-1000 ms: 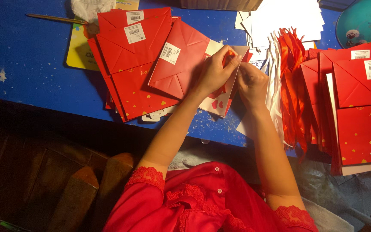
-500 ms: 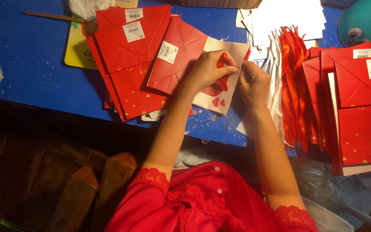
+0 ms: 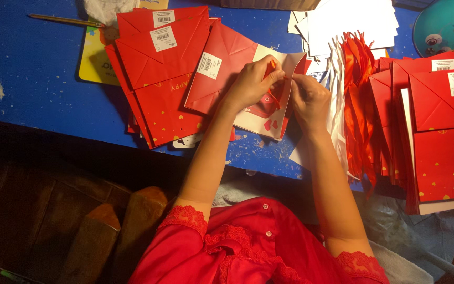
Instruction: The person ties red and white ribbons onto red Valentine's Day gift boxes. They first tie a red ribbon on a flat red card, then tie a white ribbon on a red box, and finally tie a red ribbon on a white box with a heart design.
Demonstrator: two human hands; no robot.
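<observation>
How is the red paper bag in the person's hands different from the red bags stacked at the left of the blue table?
The held bag is opened at its top, showing a white inside; the left stack of bags lies flat and closed. The left hand and right hand grip the held bag and a red ribbon at its edge; nobody touches the left stack. The held bag lies tilted, partly over that stack. Both are red with white barcode stickers.

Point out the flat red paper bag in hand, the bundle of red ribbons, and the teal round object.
flat red paper bag [image 3: 222,79], head view, red back.
bundle of red ribbons [image 3: 357,100], head view, middle strands.
teal round object [image 3: 445,29], head view, top surface.
</observation>
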